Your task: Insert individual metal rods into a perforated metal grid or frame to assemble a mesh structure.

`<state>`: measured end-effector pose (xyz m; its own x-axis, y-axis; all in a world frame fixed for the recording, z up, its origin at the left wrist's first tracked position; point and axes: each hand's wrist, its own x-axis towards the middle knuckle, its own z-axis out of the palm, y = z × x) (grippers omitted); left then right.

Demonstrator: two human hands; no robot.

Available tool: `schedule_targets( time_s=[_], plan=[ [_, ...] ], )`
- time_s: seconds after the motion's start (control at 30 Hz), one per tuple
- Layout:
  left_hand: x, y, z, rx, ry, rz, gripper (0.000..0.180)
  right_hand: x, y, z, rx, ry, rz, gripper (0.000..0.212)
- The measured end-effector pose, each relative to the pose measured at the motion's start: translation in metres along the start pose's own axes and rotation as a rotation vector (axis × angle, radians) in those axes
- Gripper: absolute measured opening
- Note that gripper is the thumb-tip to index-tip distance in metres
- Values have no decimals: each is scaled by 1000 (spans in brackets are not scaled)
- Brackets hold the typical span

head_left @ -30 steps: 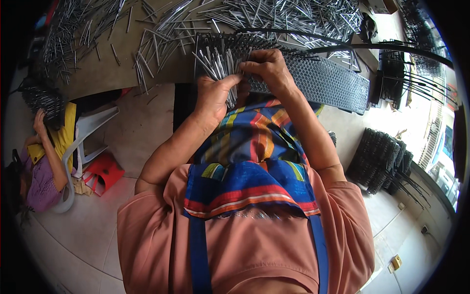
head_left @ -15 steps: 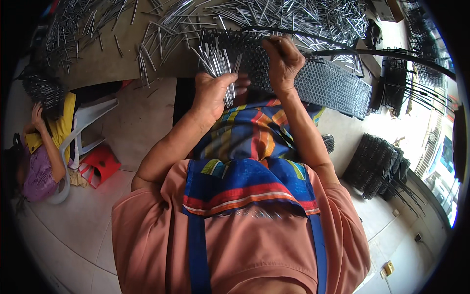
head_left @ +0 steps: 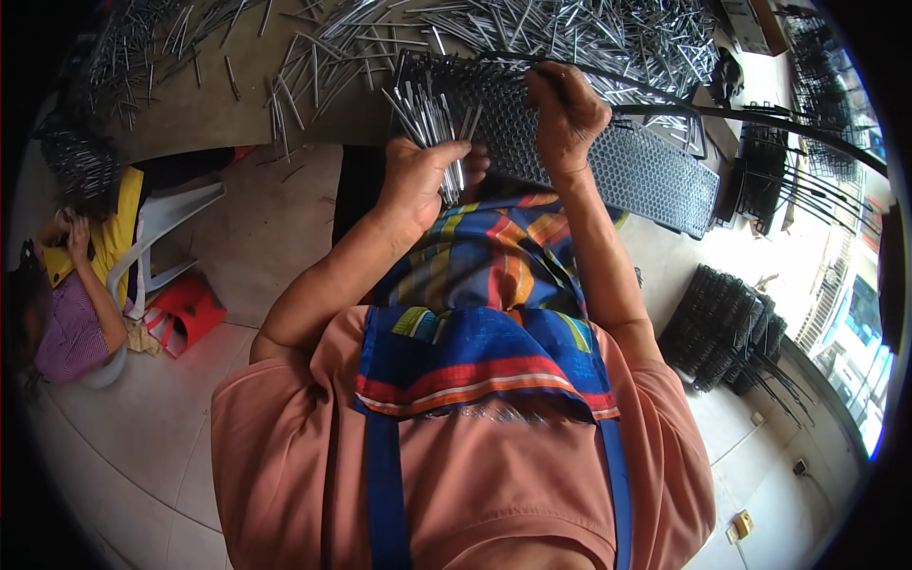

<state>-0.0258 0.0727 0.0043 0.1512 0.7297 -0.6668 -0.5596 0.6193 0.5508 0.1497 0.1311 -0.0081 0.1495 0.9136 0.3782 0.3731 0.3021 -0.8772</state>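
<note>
My left hand (head_left: 418, 176) is closed around a bundle of thin silvery metal rods (head_left: 425, 116), which fan out above the thumb and poke out below the palm. Beyond the bundle lies a long dark panel with a honeycomb of holes (head_left: 655, 166), slanting down to the right over my lap. My right hand (head_left: 568, 123) is above this panel with its fingers curled together in a pinch. Whatever sits between those fingertips is hidden. A thin black bar (head_left: 655, 110) runs from near the right hand toward the right.
A large heap of loose rods (head_left: 589, 33) covers the far tabletop (head_left: 214, 119). Dark racks (head_left: 727, 328) are stacked on the floor at right. At left sits another person (head_left: 76, 323) beside a pale chair (head_left: 176, 228) and a red bag (head_left: 190, 313).
My right hand has shifted slightly to the right and away from me, still pinched. The left hand keeps its rods and has moved a little right. The other person's hands have moved.
</note>
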Motion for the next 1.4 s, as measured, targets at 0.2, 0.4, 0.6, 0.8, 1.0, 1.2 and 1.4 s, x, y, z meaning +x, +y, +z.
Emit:
schedule_targets(
  time_s=[0.2, 0.4, 0.6, 0.8, 1.0, 1.2, 1.4],
  plan=[
    [1, 1, -2, -7, -14, 9, 10, -6, 9, 6, -87, -14, -91, 8],
    [1, 2, -1, -21, -16, 15, 10, -6, 9, 13, -174, -29, -52, 10],
    [2, 1, -2, -17, -9, 22, 10, -6, 4, 12, -276, 3, -85, 13],
    [6, -2, -3, -38, -18, 7, 10, -3, 6, 10, -293, -27, -72, 10],
    [7, -1, 0, -107, -10, 8, 10, -5, -2, 4, -343, -39, -64, 8],
    [2, 0, -1, -69, 8, -4, 12, 1, -6, 18, -671, -170, -156, 12],
    [-1, 2, -9, -79, 0, 24, 11, -3, -2, 21, -789, -191, -289, 10]
  ],
)
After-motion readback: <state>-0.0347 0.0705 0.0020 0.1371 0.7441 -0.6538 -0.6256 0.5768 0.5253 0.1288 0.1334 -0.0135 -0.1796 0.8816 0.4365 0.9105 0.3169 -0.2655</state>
